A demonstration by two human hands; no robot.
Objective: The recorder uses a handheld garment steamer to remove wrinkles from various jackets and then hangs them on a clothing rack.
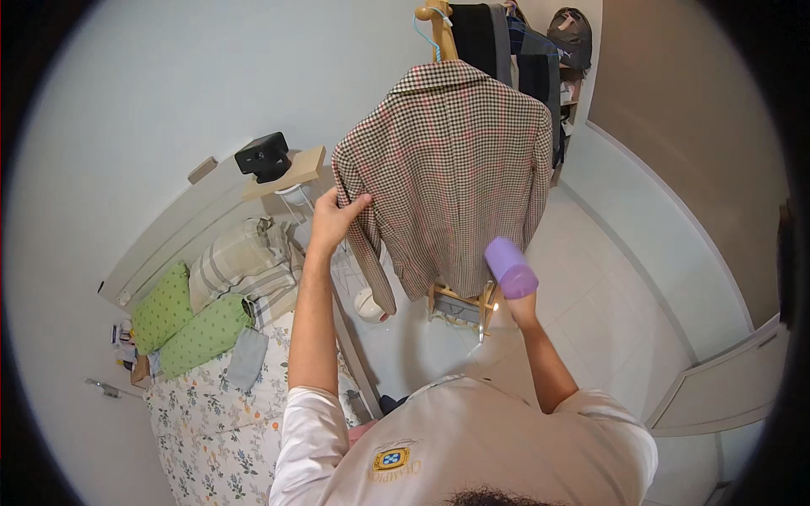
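Observation:
A houndstooth-checked blazer (455,158) with thin red lines hangs back side towards me. Its light-blue hanger (428,39) is hooked on a wooden coat stand (443,31). My left hand (335,218) pinches the blazer's left-side sleeve near the upper arm, thumb in front and fingers behind the cloth. In my right hand (522,310) is a purple handheld appliance (509,265), possibly a garment steamer. It is tilted in front of the blazer's lower right; whether it touches the cloth I cannot tell. The device hides most of my right fingers.
Dark trousers (478,38) and a backpack (569,38) hang behind the blazer. Left stands a bed (215,430) with green pillows (164,310). A black device (262,157) rests on a wooden shelf (304,167). On the floor are a white round object (369,305) and a wooden rack (459,307).

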